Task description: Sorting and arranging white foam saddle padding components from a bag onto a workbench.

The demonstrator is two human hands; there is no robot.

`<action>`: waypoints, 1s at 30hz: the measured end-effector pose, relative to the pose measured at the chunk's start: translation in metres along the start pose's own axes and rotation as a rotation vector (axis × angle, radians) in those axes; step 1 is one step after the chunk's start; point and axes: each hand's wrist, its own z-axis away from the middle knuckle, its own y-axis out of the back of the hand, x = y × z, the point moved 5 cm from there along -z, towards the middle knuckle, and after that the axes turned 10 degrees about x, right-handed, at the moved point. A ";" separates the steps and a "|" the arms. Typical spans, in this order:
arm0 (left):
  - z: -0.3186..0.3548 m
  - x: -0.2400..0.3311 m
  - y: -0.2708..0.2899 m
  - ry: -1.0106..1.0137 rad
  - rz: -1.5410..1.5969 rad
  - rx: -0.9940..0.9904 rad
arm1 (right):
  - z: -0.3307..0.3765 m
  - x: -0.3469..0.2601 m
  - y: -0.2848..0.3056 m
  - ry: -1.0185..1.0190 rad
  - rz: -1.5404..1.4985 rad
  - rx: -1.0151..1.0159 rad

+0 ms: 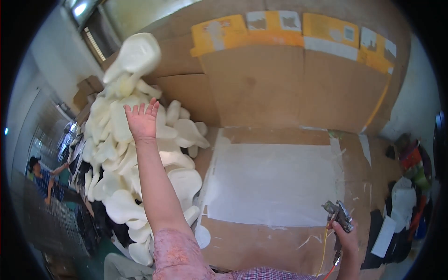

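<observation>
My left arm is stretched out over a tall heap of cream-coloured, saddle-shaped foam pads (122, 205). At its end, my left hand (142, 122) is open with the fingers spread and nothing in it. One larger pale foam pad (139, 53) shows above the fingertips at the top of the heap; whether it rests there or is in the air I cannot tell. Low on the right, my right hand (346, 234) is closed round the handle of a metal spray gun (338, 214), with a yellow hose and an orange-red hose hanging below it.
A white sheet (275, 182) lies on the cardboard-covered work surface (261, 245). Tall cardboard panels (261, 84) with yellow tape stand behind. Dark and coloured scraps (406, 200) lie at the right. A person in a striped shirt (44, 184) is at far left.
</observation>
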 end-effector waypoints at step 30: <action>0.413 0.188 0.590 -0.124 -1.455 0.895 | 0.059 0.147 -0.033 0.775 1.200 -0.257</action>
